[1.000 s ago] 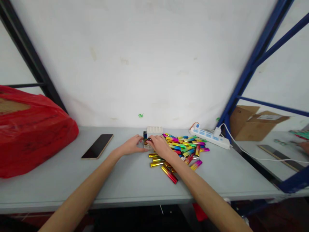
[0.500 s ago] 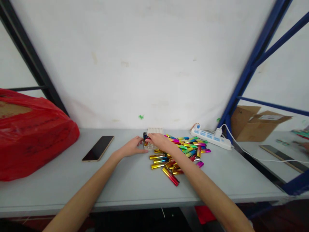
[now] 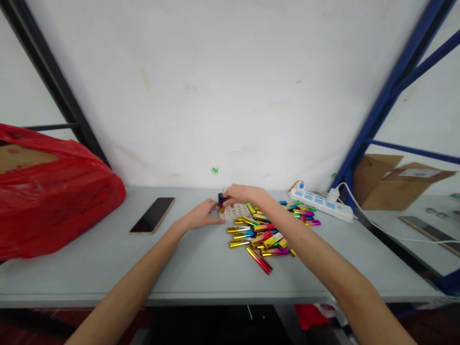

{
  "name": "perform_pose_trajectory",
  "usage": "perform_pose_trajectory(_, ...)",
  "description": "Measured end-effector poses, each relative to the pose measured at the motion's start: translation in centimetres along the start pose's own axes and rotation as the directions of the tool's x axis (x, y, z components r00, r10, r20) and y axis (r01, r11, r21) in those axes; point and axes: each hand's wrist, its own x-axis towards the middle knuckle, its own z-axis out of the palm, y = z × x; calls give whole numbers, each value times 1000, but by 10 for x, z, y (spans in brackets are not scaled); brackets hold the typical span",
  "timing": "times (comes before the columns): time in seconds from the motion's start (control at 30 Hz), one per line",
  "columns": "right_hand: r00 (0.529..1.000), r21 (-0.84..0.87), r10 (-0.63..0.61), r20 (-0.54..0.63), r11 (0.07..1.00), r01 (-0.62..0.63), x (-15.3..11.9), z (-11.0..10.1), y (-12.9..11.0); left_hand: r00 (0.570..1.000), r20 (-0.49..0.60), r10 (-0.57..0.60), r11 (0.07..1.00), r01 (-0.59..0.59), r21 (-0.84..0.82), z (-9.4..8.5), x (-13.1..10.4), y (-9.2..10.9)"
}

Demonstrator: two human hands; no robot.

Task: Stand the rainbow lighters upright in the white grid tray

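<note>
A pale tray (image 3: 235, 211) with rows of round holes lies on the table in front of me. At its left end, a few dark and gold metallic lighters (image 3: 221, 202) stand upright. My right hand (image 3: 241, 193) reaches over the tray from the right, its fingertips pinched on a lighter beside these; the fingers partly hide it. To the left, my left hand (image 3: 202, 214) rests at the tray's edge, thumb and fingers apart, fingertips close to the standing lighters. A loose heap of shiny multicoloured lighters (image 3: 258, 235) spreads to the right, partly beneath my right forearm.
A phone (image 3: 153, 215) lies on the grey table (image 3: 201, 273), left of my hands. Farther left is a bulging red plastic bag (image 3: 61, 201). A white power strip (image 3: 321, 205) with a cord sits at the back right, near a blue frame post and a cardboard box (image 3: 388, 187).
The view has shifted slightly, moving everything a little rightward. My right hand has lifted and turned at the wrist, exposing more of the tray's holes. My left hand stays at the tray's left edge.
</note>
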Motion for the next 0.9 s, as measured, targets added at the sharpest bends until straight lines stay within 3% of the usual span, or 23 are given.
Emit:
perform_pose_trajectory(0.1,998,-86,36,56,996,-32,12,-7,-10,1000,2,-11,1000,11,1,0,-1,2)
perform_pose_trajectory(0.2,992,-131,126,18,984,-123,20,-8,-17,1000,-12,-19,1000,19,-5,-1,-1,3)
perform_pose_trajectory(0.3,975,-160,211,-69,962,-220,18,4,-16,1000,-13,-11,1000,11,-24,-1,-1,3)
perform_pose_trajectory(0.4,976,-129,192,-107,970,-205,6,27,-6,1000,-11,0,1000,0,-29,0,1,2)
perform_pose_trajectory(0.57,938,54,134,-320,991,-124,-32,49,4,1000,-6,-17,1000,17,-15,2,1,0)
perform_pose_trajectory(0.7,949,222,55,-309,975,16,-77,47,-19,1000,-8,-22,1000,22,-6,1,0,2)
perform_pose_trajectory(0.8,943,176,85,-320,984,-29,-112,53,-48,999,-6,-34,999,34,-12,2,1,2)
perform_pose_trajectory(0.9,920,40,123,-373,992,-116,-139,73,-74,999,-21,-27,999,27,-31,3,1,0)
